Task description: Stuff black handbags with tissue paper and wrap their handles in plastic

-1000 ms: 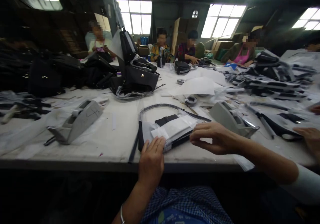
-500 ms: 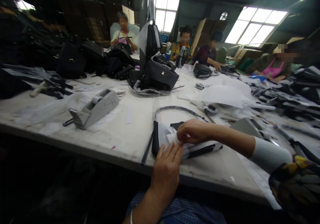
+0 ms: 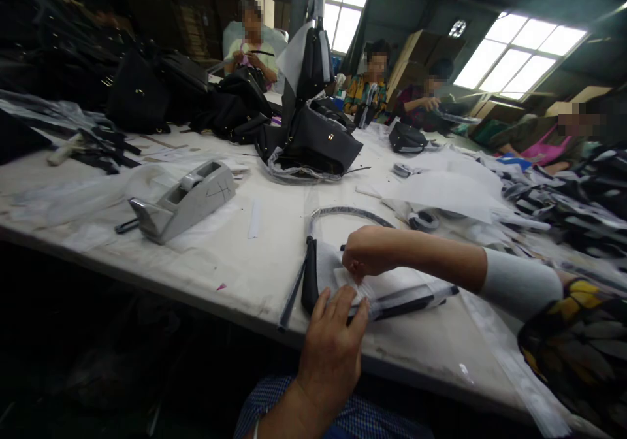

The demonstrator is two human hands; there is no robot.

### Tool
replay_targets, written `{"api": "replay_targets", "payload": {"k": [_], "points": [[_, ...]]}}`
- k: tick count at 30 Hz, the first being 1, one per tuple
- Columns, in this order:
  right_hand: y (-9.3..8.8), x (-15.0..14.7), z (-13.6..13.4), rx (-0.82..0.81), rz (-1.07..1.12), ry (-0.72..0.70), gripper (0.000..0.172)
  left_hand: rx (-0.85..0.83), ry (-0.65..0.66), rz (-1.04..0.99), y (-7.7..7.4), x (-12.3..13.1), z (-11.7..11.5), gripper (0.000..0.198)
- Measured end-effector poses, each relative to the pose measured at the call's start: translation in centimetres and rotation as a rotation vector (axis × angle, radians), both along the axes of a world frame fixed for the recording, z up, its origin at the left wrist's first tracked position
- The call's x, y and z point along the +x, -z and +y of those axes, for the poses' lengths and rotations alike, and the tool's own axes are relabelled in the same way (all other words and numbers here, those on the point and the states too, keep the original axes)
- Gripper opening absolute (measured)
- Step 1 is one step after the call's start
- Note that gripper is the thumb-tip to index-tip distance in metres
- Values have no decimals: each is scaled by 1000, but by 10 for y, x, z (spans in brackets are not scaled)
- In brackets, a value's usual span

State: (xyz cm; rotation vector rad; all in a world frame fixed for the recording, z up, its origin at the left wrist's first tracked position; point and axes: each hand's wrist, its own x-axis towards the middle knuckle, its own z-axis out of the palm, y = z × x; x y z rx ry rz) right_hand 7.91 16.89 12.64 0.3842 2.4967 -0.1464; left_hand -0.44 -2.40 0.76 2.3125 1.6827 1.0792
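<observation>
Carried leftward with the right hand (image 3: 369, 251) since a second ago, from off the right end of a black bag (image 3: 309, 281) to over the white wrapping (image 3: 394, 283) on top of it. Curled there with fingertips down at the wrapping, too hidden to tell whether clamped on it or only touching. Laid on the wrapping from the near side with the left hand (image 3: 332, 347), fingers bent and spread apart, just beside the right. For the bag, a place at the near edge of a white table (image 3: 235, 259), with its handle (image 3: 350, 212) looped away on the far side. To the left, a grey tape dispenser (image 3: 189, 200) and a narrow white strip (image 3: 254, 218). Farther back, a second bag (image 3: 321, 142) in black, near heaped dark bags (image 3: 137, 93). Toward the right, a coil (image 3: 423, 221) and a broad white sheet (image 3: 448, 181). Across the table, several co-workers, including one in a pink apron (image 3: 545, 146).
</observation>
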Motion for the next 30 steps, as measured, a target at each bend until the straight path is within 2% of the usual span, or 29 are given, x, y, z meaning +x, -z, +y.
{"api": "replay_targets", "payload": {"k": [2, 5, 12, 17, 22, 26, 30], "points": [[1, -3, -2, 65, -3, -32, 7, 5, -1, 3, -1, 0, 1, 51], [3, -11, 1, 118, 7, -35, 22, -8, 13, 23, -2, 0, 1, 49], [14, -19, 28, 37, 63, -51, 36, -25, 35, 35, 3, -1, 2, 42], [29, -15, 50, -107, 90, 64, 55, -9, 13, 15, 5, 1, 3, 41], [45, -19, 68, -312, 37, 275, 78, -4, 0, 19, 7, 1, 2, 44], [53, -23, 77, -406, 17, 334, 72, 2, -2, 21, 7, 1, 2, 47], [54, -18, 83, -340, 127, 399, 50, -6, 10, 36, 7, 0, 2, 50]]}}
